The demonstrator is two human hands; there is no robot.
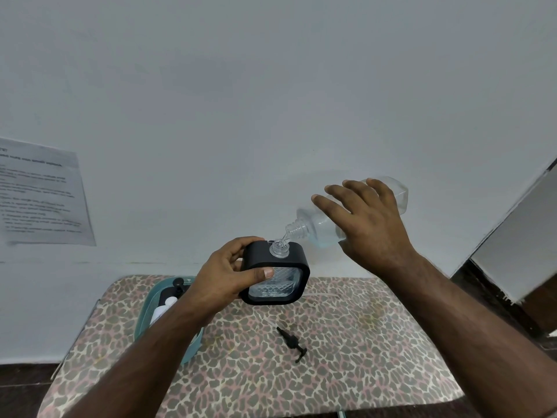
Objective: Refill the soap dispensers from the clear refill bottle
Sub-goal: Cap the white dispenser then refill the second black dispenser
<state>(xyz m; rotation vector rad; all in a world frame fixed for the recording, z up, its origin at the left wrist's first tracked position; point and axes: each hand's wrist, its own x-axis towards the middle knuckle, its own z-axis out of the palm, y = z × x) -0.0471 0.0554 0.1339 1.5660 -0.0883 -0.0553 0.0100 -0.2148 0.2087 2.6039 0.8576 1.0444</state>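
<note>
Head view shows your right hand (369,220) wrapped around the tilted clear refill bottle (325,220), pouring a thin stream into the open neck of the soap dispenser (278,274), which your left hand (224,274) grips above the worktop (346,342). Both look like light, rigid, slick plastic, so clamp the dispenser's black frame and hold the bottle mid-body.

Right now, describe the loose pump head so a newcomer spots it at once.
Start at the leopard-print table. Near its middle, below the black-framed dispenser held in the left hand, lies the pump head. It is small, black, flat on the cloth, apart from the teal basket to its left.
</note>
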